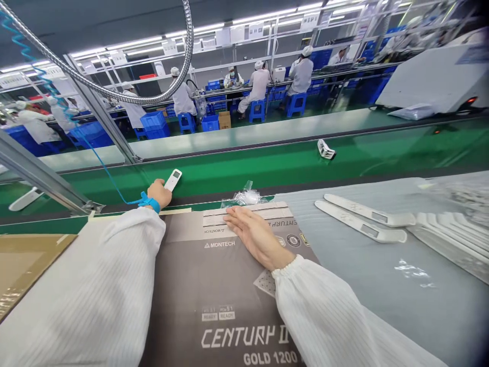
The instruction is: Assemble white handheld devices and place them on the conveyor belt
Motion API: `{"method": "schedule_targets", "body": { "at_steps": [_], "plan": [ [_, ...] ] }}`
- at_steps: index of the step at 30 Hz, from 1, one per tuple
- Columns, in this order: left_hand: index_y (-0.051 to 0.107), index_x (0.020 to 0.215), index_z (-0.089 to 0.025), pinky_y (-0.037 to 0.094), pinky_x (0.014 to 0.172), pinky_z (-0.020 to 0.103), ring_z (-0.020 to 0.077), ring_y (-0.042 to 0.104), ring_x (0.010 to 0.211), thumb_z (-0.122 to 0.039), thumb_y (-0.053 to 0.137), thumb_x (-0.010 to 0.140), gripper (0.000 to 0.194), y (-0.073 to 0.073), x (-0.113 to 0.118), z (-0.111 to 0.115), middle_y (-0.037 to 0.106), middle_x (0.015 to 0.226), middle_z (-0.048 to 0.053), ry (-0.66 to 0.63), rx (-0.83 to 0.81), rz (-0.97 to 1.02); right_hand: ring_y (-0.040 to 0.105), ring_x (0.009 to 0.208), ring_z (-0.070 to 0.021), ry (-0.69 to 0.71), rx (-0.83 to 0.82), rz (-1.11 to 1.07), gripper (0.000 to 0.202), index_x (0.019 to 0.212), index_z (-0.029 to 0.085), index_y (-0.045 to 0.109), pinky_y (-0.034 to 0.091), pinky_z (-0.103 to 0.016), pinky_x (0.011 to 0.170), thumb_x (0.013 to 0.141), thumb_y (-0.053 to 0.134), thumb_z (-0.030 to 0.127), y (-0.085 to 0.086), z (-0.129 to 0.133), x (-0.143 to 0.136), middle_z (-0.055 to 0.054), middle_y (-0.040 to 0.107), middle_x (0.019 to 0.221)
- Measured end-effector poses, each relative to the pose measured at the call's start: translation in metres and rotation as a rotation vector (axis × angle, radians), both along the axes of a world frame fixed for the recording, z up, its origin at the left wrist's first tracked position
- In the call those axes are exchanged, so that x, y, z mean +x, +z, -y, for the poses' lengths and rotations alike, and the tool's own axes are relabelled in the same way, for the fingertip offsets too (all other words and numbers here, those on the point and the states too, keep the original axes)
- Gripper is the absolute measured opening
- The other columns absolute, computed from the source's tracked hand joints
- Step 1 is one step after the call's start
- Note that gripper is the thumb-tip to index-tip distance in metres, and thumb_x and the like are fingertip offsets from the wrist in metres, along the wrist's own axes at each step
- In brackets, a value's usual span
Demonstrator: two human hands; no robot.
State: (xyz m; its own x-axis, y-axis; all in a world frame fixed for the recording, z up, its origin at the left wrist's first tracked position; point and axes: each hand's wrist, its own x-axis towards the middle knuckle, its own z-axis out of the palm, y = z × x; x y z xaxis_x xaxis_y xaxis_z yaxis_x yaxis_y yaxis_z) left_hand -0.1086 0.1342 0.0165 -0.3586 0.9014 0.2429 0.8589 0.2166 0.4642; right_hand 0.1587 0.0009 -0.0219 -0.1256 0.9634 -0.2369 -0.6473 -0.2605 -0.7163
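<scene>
Left hand (159,193): closed around near end of one white handheld device (174,179); blue wrist strap (150,202) just behind. Right hand (254,235): flat, outstretched, fingers side by side, set over far part of brown-grey Montech carton (187,285); cannot tell whether touching.

Location of device: at green conveyor belt (248,171), beyond far edge of carton, left of clear plastic bag (248,196); cannot tell whether lifted or resting. Orientation: long axis slanting from near left to far right, display end pointing away, display upward. Appearance: slim, elongated, rounded corners, white casing, dark rectangular display towards far end; near end hidden by grip.

Also listed: elongated white plastic shells (361,221), some with rectangular openings, on grey-covered desk (344,270) at right.
</scene>
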Motion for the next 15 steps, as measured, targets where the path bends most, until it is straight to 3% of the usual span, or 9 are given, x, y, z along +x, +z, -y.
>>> {"method": "schedule_targets", "body": {
  "at_steps": [3, 9, 15],
  "plan": [
    [0.063, 0.11, -0.014, 0.046, 0.097, 0.047, 0.0372, 0.06, 0.115, -0.013, 0.06, 0.07, 0.04, -0.008, 0.0, 0.007, 0.065, 0.117, 0.019, 0.052, -0.043, -0.044, 0.068, 0.099, -0.0169, 0.021, 0.009, 0.006, 0.019, 0.09, 0.019, 0.069, 0.048, -0.035, 0.102, 0.076, 0.078, 0.029, 0.001, 0.001, 0.0, -0.006, 0.07, 0.111],
    [0.064, 0.113, -0.014, 0.045, 0.102, 0.045, 0.0348, 0.056, 0.121, -0.028, 0.059, 0.081, 0.035, -0.022, 0.008, 0.044, 0.061, 0.124, 0.019, 0.06, -0.039, -0.091, 0.066, 0.097, -0.0154, 0.023, 0.014, 0.03, 0.016, 0.088, 0.018, 0.071, 0.048, -0.033, 0.101, 0.074, 0.078, 0.024, 0.003, 0.003, -0.001, -0.006, 0.07, 0.11],
    [0.065, 0.106, -0.019, 0.044, 0.103, 0.041, 0.028, 0.058, 0.118, -0.033, 0.059, 0.084, 0.027, -0.034, 0.047, 0.088, 0.064, 0.121, 0.012, -0.07, -0.025, 0.053, 0.066, 0.095, -0.0148, 0.038, 0.018, 0.055, 0.019, 0.088, 0.017, 0.072, 0.046, -0.032, 0.1, 0.07, 0.079, 0.02, 0.001, 0.003, -0.001, -0.005, 0.07, 0.099]
  ]
}}
